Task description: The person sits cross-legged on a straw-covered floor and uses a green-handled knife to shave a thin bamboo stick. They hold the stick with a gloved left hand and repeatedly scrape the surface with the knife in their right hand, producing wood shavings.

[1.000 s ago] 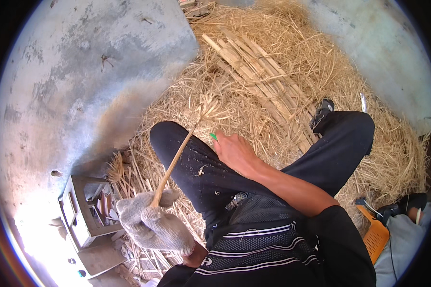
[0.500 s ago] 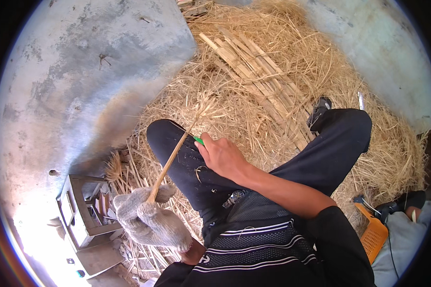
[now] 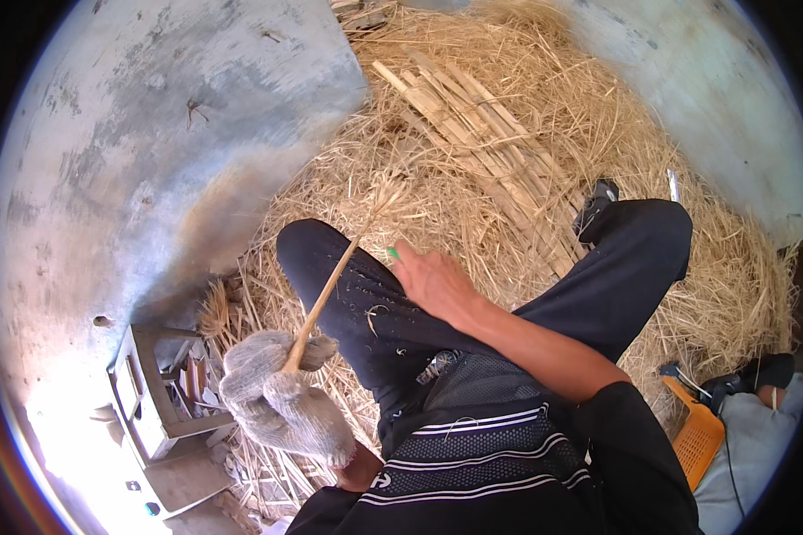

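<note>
My left hand [image 3: 290, 401], in a thick grey-white knitted glove, is closed around the near end of a slim tan bamboo stick [image 3: 328, 287]. The stick slants up and away over my left knee, and its far end [image 3: 384, 198] is frayed into thin strips. My bare right hand [image 3: 437, 283] is closed above my left thigh, to the right of the stick and apart from it. A bit of green handle [image 3: 393, 253] shows at its fingertips; the rest of that tool is hidden in the hand or too small to make out.
Beyond my crossed legs lie a heap of pale shavings [image 3: 598, 134] and a stack of split bamboo strips [image 3: 486, 147]. A wooden frame [image 3: 183, 426] holding scraps stands at left, beside a grey wall [image 3: 196, 116]. At right are an orange plastic chair [image 3: 694, 443] and part of another person [image 3: 767, 428].
My right hand with the green-handled tool has moved right, away from the stick. My left hand and the stick have shifted slightly to the right.
</note>
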Tool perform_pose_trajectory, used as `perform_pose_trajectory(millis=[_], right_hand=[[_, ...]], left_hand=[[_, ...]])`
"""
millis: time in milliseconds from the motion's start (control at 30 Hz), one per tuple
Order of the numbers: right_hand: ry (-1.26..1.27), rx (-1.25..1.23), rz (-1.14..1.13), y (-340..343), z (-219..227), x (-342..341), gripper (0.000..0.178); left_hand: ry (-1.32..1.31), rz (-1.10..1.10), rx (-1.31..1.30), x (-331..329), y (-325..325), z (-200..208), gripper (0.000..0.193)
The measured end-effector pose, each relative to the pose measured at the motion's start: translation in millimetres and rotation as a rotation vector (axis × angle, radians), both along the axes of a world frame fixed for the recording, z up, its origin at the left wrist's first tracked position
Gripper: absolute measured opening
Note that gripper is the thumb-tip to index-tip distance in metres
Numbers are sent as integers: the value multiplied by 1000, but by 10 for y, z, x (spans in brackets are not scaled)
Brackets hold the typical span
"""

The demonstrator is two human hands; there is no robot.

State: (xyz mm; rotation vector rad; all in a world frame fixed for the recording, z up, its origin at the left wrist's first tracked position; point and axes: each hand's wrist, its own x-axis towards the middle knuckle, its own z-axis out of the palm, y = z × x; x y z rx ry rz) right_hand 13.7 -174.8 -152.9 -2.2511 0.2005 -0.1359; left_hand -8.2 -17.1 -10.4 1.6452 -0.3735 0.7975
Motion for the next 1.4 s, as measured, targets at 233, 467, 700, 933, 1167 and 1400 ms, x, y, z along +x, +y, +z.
perform_pose_trajectory(millis=[233, 467, 700, 933, 1167, 1400], right_hand=[[-313, 49, 40, 178, 307, -108, 23], [-135, -60, 7, 78, 140, 62, 22], [-84, -159, -13, -100, -176, 241, 24], [46, -188, 9, -15, -189, 304, 18], [234, 194, 52, -120, -123, 322, 32], [-282, 213, 236, 161, 916, -447, 31]], left_hand=[[48, -4, 10, -53, -11, 4, 46], [28, 61, 75, 17, 15, 3, 45], [-40, 70, 163, 33, 4, -59, 45], [-19, 75, 85, -32, -18, -64, 50], [-20, -137, 43, 6, 110, -52, 47], [54, -138, -33, -15, 261, -197, 53]])
